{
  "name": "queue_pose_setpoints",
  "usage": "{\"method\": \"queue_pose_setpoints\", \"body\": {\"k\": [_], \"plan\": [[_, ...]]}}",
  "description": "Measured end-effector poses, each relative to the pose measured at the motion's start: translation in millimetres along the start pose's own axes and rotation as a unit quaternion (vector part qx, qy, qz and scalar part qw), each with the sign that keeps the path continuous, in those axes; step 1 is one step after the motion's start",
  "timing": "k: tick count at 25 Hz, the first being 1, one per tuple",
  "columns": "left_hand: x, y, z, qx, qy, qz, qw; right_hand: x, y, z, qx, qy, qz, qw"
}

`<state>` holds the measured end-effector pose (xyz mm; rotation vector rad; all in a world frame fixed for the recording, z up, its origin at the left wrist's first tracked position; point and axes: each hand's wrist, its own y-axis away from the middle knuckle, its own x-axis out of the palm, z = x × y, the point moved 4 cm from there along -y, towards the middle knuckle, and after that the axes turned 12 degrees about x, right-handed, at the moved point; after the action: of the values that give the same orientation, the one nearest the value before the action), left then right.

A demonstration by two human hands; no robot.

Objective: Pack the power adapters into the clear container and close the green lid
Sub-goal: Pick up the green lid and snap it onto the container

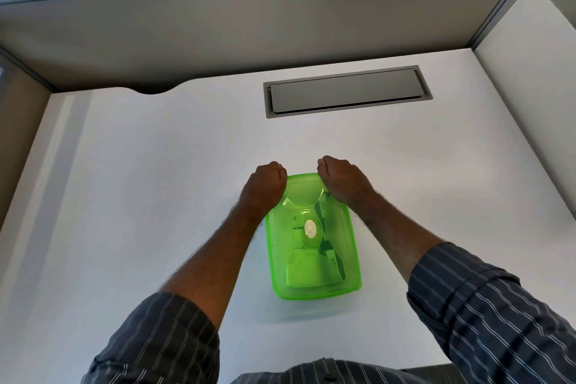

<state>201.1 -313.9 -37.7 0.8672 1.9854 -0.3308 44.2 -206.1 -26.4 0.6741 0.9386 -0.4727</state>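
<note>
Two curled hands (pixel 304 184) press the green lid (pixel 314 259) on a white desk (pixel 156 181), grey partitions (pixel 187 28) around.

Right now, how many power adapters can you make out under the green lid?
2 at least: one pale adapter at the near end of the container, another angled toward the far right under the lid. Tinting blurs outlines; more may be hidden.

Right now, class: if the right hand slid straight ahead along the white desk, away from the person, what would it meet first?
Probably the grey rectangular cable-hatch cover set in the white desk; bare desk lies between it and the right hand.
</note>
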Motion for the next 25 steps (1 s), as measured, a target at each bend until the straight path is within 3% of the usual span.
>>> {"method": "queue_pose_setpoints", "body": {"k": [6, 11, 18, 25], "plan": [[1.9, 0.5, 4.0, -0.017, 0.036, 0.009, 0.999, 0.5, 1.0, -0.2, 0.014, -0.01, -0.006, 1.0], [-0.3, 20.0, 9.7, -0.057, 0.101, -0.044, 0.992, -1.5, 3.9, -1.3, 0.039, -0.032, 0.004, 0.999], [9.0, 110.6, 21.0, -0.08, 0.141, -0.049, 0.986, -2.3, 45.4, -25.8, 0.065, -0.132, 0.024, 0.989], [34.9, 199.1, 13.6, -0.1, 0.183, -0.042, 0.977, 24.5, 136.0, -75.1, 0.112, -0.138, 0.075, 0.981]]}}
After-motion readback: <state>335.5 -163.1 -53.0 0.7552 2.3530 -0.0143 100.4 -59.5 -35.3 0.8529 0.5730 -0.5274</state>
